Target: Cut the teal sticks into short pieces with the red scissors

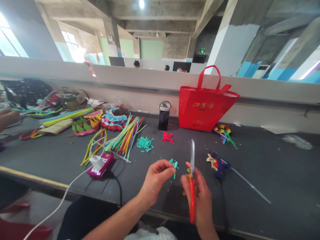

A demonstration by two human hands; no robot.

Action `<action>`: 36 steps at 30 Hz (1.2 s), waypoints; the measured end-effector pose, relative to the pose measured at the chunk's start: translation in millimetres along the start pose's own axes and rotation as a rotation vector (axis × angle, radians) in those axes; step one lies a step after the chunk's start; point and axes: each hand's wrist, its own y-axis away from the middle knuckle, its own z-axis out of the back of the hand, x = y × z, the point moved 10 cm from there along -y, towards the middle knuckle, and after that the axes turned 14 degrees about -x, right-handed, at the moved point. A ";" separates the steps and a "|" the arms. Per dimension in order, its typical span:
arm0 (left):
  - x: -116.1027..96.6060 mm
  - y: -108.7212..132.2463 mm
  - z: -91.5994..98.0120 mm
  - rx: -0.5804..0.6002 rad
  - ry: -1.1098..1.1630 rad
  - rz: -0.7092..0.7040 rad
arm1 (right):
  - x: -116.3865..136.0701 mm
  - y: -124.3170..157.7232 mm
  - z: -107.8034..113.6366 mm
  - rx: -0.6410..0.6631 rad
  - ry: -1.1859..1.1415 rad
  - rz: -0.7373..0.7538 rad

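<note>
My right hand [200, 191] is closed around a pair of scissors [192, 200] with red handles, their blades pointing up and away from me. To its left, my left hand [160, 176] is pinched, thumb against fingers; whatever is between the fingertips is too small to make out. Just beyond those fingertips lie a few short teal pieces [172, 162] on the dark table [155, 163]. Farther off sit a larger pile of teal pieces [145, 144] and a small pile of red pieces [167, 137].
Left of the piles lies a bundle of coloured pipe cleaners [127, 136], with a purple power strip [101, 166] nearer me. A black bottle [164, 117] and red bag [205, 108] stand behind. A blue glue gun [220, 169] lies right. Another person's hand [8, 118] shows far left.
</note>
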 end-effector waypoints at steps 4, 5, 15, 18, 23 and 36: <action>-2.4 1.0 2.3 -0.052 0.195 0.091 | -1.1 13.4 -9.2 0.091 0.164 0.237; -2.5 1.7 1.9 -0.056 0.211 0.096 | -1.1 16.9 -11.9 0.115 0.190 0.286; 9.1 3.8 -1.2 -0.032 0.223 0.133 | 16.4 24.9 -19.2 0.149 0.265 0.474; 10.0 3.7 -0.4 -0.038 0.231 0.142 | 18.0 25.2 -20.2 0.149 0.270 0.476; 9.4 4.7 -2.6 -0.019 0.212 0.145 | 20.2 27.8 -17.6 0.106 0.255 0.506; 9.6 9.2 -7.5 0.008 0.211 0.163 | 11.0 30.6 -17.4 0.077 0.247 0.456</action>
